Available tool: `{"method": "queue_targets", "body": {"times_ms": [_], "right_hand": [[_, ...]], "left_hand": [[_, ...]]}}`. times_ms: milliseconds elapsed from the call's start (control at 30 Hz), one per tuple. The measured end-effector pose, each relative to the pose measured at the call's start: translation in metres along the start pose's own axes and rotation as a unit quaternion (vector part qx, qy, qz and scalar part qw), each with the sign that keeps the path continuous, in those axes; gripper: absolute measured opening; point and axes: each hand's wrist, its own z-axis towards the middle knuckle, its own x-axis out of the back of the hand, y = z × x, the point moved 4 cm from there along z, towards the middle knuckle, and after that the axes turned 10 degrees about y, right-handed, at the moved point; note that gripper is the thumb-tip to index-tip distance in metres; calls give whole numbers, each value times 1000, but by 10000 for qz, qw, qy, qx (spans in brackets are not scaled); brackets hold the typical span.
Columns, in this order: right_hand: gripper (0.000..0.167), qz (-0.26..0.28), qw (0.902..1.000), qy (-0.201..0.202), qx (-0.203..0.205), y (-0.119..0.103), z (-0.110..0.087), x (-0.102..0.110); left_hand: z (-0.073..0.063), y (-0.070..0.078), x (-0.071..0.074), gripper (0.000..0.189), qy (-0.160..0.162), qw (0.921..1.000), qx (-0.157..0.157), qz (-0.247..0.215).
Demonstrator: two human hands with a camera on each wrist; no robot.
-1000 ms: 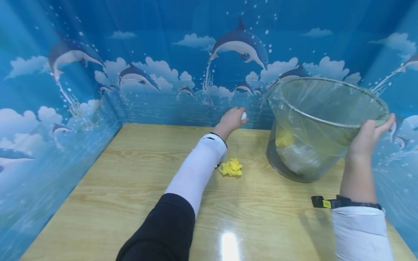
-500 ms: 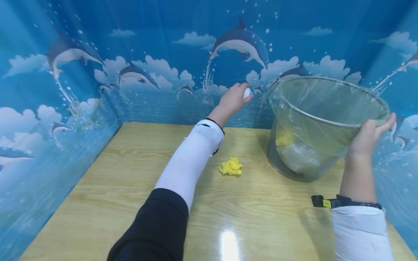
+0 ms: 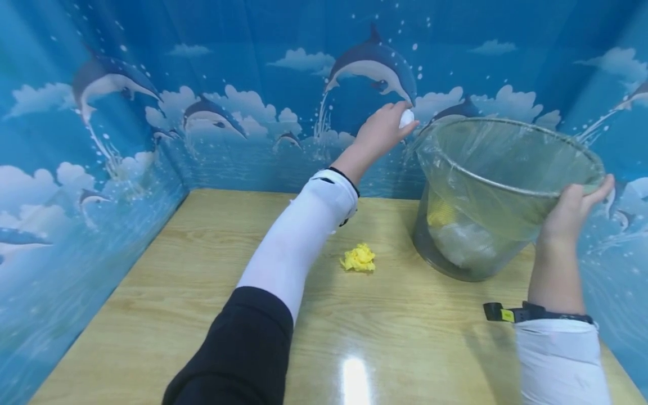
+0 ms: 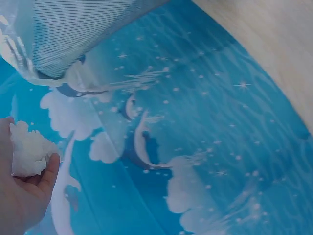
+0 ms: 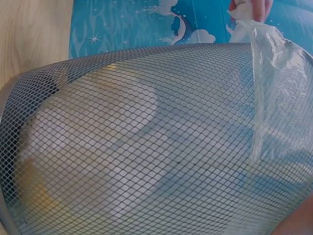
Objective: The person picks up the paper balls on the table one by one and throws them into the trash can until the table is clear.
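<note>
My left hand point(image 3: 382, 130) is up in front of the backdrop, just left of the wastebasket's rim, and pinches a crumpled white paper ball point(image 3: 406, 118). In the left wrist view the white paper point(image 4: 32, 151) shows between thumb and fingers. My right hand point(image 3: 568, 216) grips the right side of the rim of the mesh wastebasket point(image 3: 468, 175), which has a clear plastic liner folded over its edge point(image 5: 279, 63). White and yellow crumpled contents show through the wall. On the table lies a crumpled yellow paper ball point(image 3: 358, 258), left of the wastebasket.
The wooden table point(image 3: 202, 270) meets a blue dolphin-print backdrop point(image 3: 253, 112) at the back and on both sides. The wastebasket stands at the back right, near the backdrop.
My left hand has risen from just above the table's back edge and moved right with the white paper ball, closer to the wastebasket's rim. My right hand and the wastebasket stay put.
</note>
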Motion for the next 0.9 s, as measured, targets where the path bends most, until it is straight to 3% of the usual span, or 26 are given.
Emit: {"method": "queue_targets", "body": {"times_ms": [267, 400, 900], "right_hand": [[66, 54, 10000, -33, 26, -1, -2, 1], [66, 68, 10000, -32, 47, -1, -2, 0], [66, 86, 9998, 61, 154, 1, 2, 1]], "left_hand": [[8, 24, 4, 59, 84, 9976, -107, -672], [9, 36, 1, 58, -35, 9956, -211, -915], [-5, 88, -33, 58, -564, 9922, -856, -704]]}}
